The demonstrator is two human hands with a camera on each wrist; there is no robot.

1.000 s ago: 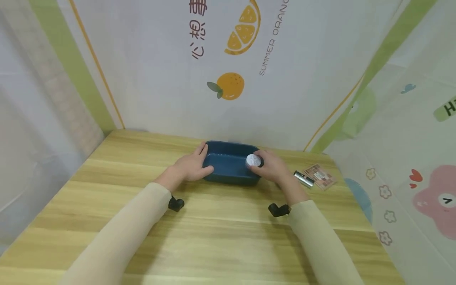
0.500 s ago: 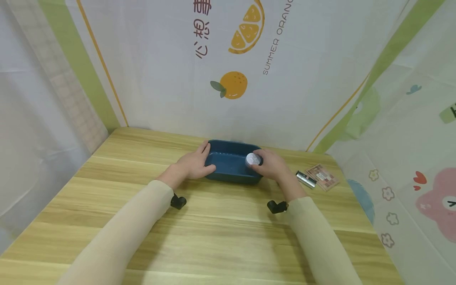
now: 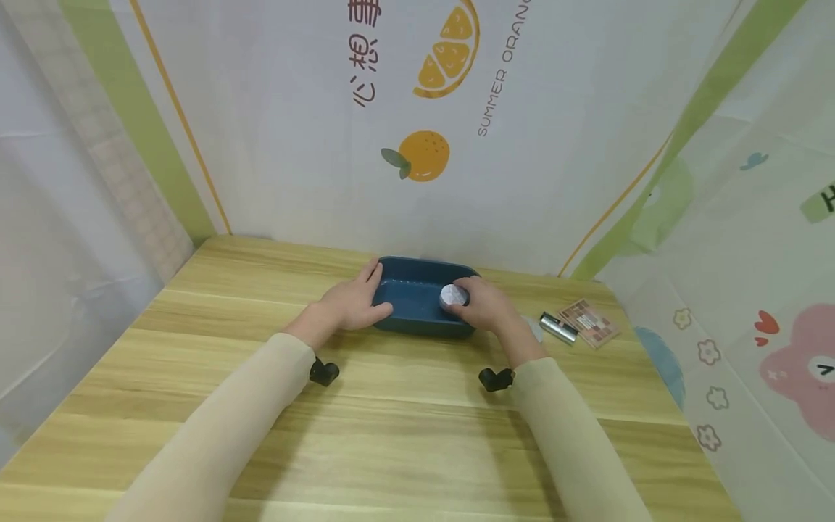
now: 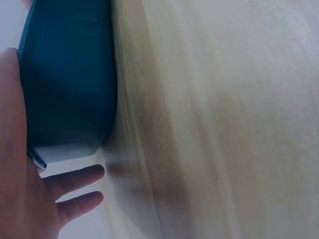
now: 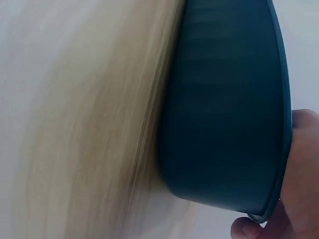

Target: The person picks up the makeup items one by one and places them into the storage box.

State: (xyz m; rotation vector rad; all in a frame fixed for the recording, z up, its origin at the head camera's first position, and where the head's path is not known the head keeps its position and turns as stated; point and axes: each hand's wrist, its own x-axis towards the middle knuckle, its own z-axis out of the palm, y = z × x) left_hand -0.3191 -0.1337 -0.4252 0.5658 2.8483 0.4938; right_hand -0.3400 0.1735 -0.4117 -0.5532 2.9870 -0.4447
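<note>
A dark blue rectangular bin (image 3: pixel 411 296) stands near the back of the table. My left hand (image 3: pixel 349 301) rests on its left end, thumb over the near rim and fingers toward the far corner. In the left wrist view, two fingers (image 4: pixel 82 203) reach out straight past the end wall. At the right end, my right hand (image 3: pixel 485 304) pinches a small round container with a whitish patterned top (image 3: pixel 453 298) over the bin's inside. The bin's outer wall (image 5: pixel 224 114) hides that container in the right wrist view.
To the right of the bin lie a silver and black tube (image 3: pixel 558 328) and a flat palette with brown and pink squares (image 3: pixel 589 323). A pale round thing (image 3: pixel 535 328) shows partly behind my right wrist. A white printed curtain (image 3: pixel 313 159) hangs behind the table.
My right hand has moved slightly left with the round container, farther in over the bin. The pale round thing by the wrist has come into sight. My left hand stays in place.
</note>
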